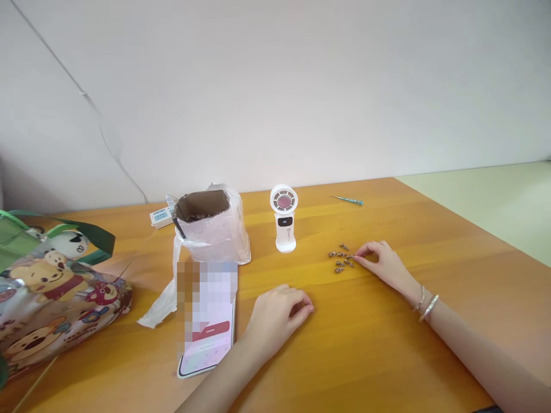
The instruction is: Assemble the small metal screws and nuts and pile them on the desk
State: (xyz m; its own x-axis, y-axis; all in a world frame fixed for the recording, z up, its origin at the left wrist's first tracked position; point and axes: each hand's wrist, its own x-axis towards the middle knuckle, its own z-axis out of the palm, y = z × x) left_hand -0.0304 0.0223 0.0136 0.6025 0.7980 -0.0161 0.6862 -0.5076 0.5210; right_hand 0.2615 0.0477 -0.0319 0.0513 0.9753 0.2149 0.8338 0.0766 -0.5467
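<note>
Several small brownish metal pieces (339, 264), screw-like in look, lie in a loose cluster right of the table's middle. My right hand (383, 264) reaches in from the right, thumb and forefinger pinched on one small metal piece (350, 256) at the cluster's edge. My left hand (279, 312) rests on the wood nearer to me, left of the cluster. Its fingers are curled and the thumb and forefinger tips meet; whatever is between them, if anything, cannot be made out. Beside my left forearm lies a phone (210, 344) with its screen lit, partly blurred out.
A small white fan (284, 229) stands upright behind the cluster. To its left sits an open box in white plastic wrap (219, 238), with dark pieces inside. A teal-handled screwdriver (350, 201), a power strip (160, 218) and a cartoon-print bag (55, 298) are on the wooden table (430, 241).
</note>
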